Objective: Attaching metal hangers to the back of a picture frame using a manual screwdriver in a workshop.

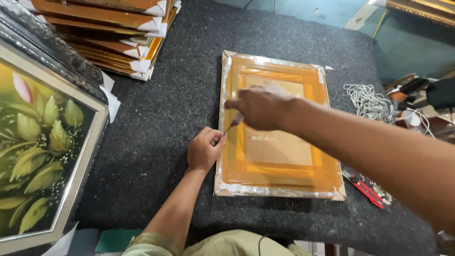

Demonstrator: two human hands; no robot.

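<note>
- Left hand (204,149) is curled into a loose fist, knuckles up, forearm reaching straight forward.
- Right hand (259,107) hovers just above and beyond it, fingers pinched together, arm stretched across from the right.
</note>
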